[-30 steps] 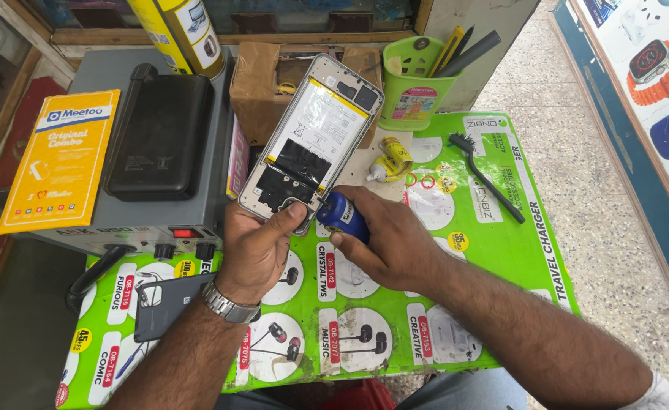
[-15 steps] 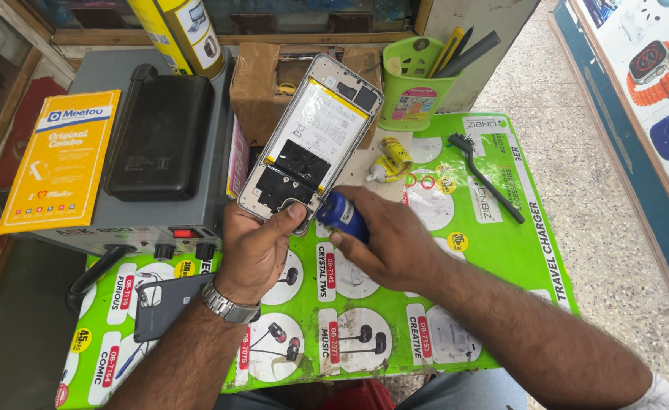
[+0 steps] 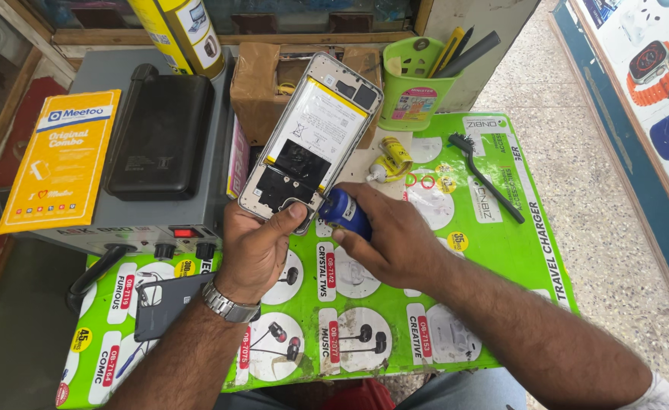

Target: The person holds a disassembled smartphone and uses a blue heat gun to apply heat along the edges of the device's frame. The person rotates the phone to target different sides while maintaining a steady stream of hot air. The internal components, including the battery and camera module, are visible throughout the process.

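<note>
My left hand (image 3: 257,244) grips the lower end of an opened phone (image 3: 313,135), its back off, showing a white battery and black plates inside a silver frame. The phone tilts up and away toward the right. My right hand (image 3: 395,241) holds a blue-handled screwdriver (image 3: 343,212), whose tip touches the phone's lower right part. A steel watch sits on my left wrist.
A green printed mat (image 3: 494,228) covers the table. A grey machine with a black pad (image 3: 159,137) stands at left, an orange box (image 3: 61,159) on it. A green tool cup (image 3: 418,83), a black brush (image 3: 486,178), a yellow glue tube (image 3: 391,161) and a dark phone cover (image 3: 169,304) lie around.
</note>
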